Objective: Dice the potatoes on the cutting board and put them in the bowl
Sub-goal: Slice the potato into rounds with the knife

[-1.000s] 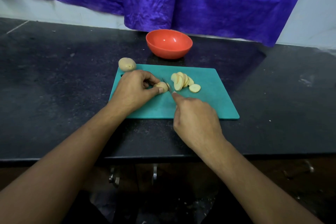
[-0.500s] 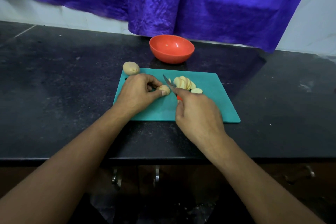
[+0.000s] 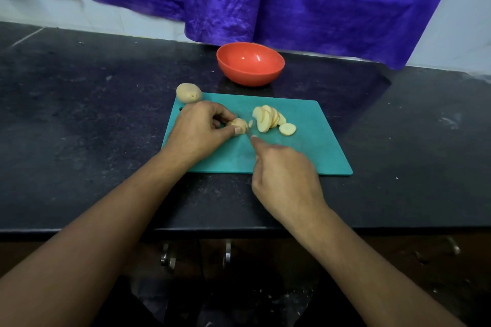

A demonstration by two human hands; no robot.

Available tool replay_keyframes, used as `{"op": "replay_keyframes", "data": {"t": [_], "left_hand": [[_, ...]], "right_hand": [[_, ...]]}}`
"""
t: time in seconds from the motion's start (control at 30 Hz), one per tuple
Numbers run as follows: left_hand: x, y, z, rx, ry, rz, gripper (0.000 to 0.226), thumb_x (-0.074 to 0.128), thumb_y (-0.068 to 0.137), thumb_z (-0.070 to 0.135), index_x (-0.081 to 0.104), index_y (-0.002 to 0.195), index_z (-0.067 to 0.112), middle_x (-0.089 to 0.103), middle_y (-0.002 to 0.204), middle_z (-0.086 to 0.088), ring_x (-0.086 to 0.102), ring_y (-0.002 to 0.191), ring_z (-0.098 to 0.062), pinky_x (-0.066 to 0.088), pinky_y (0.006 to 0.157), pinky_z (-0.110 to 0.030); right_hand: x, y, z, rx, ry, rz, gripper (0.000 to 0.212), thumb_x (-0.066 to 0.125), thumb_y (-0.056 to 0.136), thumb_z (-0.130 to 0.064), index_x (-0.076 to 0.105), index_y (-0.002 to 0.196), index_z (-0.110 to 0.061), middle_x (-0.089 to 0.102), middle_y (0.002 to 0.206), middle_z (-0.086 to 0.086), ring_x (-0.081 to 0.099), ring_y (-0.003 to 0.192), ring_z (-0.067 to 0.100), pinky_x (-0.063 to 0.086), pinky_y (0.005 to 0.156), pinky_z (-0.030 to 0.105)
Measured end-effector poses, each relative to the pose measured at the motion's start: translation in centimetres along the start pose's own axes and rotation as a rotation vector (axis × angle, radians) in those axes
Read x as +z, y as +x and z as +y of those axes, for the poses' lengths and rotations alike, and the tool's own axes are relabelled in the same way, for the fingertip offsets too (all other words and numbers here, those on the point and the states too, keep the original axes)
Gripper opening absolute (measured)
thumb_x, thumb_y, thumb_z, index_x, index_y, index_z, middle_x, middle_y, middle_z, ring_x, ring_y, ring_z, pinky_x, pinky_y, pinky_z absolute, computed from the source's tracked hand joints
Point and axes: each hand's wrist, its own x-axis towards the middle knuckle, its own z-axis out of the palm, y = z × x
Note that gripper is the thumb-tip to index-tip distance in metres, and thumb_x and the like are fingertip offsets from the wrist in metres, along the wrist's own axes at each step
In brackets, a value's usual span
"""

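Pinching a potato end (image 3: 239, 122) between thumb and curled fingers, the left grip (image 3: 198, 130) holds it on the board (image 3: 305, 151); the right grip (image 3: 287, 180) is closed round a knife (image 3: 247, 133), mostly hidden, blade at the cut face; slices (image 3: 267, 119) lie just right; a whole potato (image 3: 188, 92) sits at the board's far left corner; the bowl (image 3: 249, 74) stands behind the board on the table (image 3: 79, 114).
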Motion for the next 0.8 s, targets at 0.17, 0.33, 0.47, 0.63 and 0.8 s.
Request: {"op": "replay_keyframes", "data": {"t": [0.17,0.33,0.47,0.63,0.8], "left_hand": [[0.0,-0.2,0.1,-0.008,-0.004,0.006,0.024,0.084,0.082,0.041,0.079,0.101,0.027,0.070,0.087,0.021,0.064,0.078,0.002,0.042,0.068,-0.010],[0.0,-0.1,0.0,-0.007,-0.021,0.003,0.026,0.084,0.082,0.043,0.080,0.101,0.026,0.072,0.089,0.019,0.065,0.079,0.001,0.046,0.072,-0.015],[0.0,-0.1,0.0,-0.009,-0.032,-0.002,0.029,0.084,0.081,0.043,0.079,0.104,0.025,0.073,0.092,0.018,0.066,0.080,0.001,0.050,0.075,-0.017],[0.0,0.0,-0.1,-0.016,-0.030,0.004,0.030,0.085,0.080,0.043,0.080,0.103,0.025,0.074,0.090,0.017,0.066,0.078,0.002,0.047,0.072,-0.014],[-0.1,-0.1,0.1,-0.011,-0.037,0.005,0.026,0.085,0.081,0.041,0.080,0.101,0.025,0.074,0.090,0.017,0.067,0.078,0.001,0.053,0.075,-0.018]], "right_hand": [[-0.9,0.1,0.5,0.047,0.021,-0.012,0.052,0.045,0.102,-0.024,0.042,0.154,-0.034,0.065,0.093,-0.005,0.063,0.083,0.018,0.045,0.064,0.033],[-1.9,0.5,0.3,0.070,0.067,0.077,0.047,0.045,0.102,-0.024,0.048,0.148,-0.036,0.055,0.084,-0.006,0.056,0.075,0.016,0.045,0.061,0.034],[-1.7,1.5,-0.2,0.068,0.062,0.074,0.047,0.044,0.103,-0.025,0.048,0.148,-0.037,0.054,0.088,-0.005,0.055,0.078,0.017,0.045,0.063,0.034],[-1.2,1.7,-0.2,0.065,0.085,0.070,0.045,0.044,0.103,-0.026,0.049,0.146,-0.035,0.064,0.098,-0.002,0.056,0.082,0.018,0.045,0.065,0.034],[-0.7,1.8,-0.3,0.056,0.095,0.078,0.045,0.045,0.103,-0.026,0.049,0.147,-0.035,0.066,0.099,-0.002,0.057,0.081,0.016,0.046,0.064,0.032]]}}
